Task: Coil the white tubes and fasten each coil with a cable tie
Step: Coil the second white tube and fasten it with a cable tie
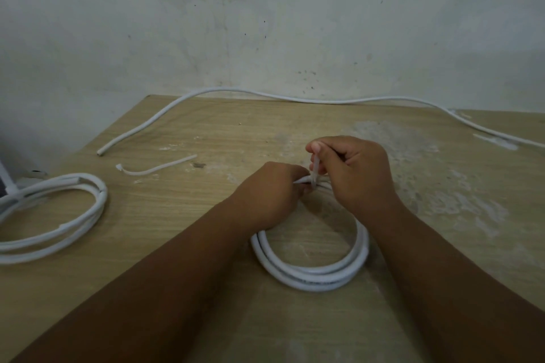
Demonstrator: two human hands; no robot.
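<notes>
**Two hands, one tie, at the coil's 12 o'clock**

Both of your hands meet at the far side of the coiled tube (312, 275), which lies flat on the table (177, 215) just nearer to you than its centre. Your left hand (271, 194) has its fingers curled round the strands at the coil's 12 o'clock, bunching them together. Your right hand (354, 174) pinches the tail of the cable tie (315, 168) between thumb and fingertips, and the tail stands up from the strands it loops. Exactly how far the tie is cinched I cannot tell, since your fingers cover it.

Over at 9 o'clock a second coil (101, 194) rests on the table, running off the left edge of view. A spare tie (153, 169) lies at 10 o'clock, well apart from your hands. Along the far edge an uncoiled tube (324, 102) snakes from 10 o'clock past 12 and out at 3 o'clock.
</notes>
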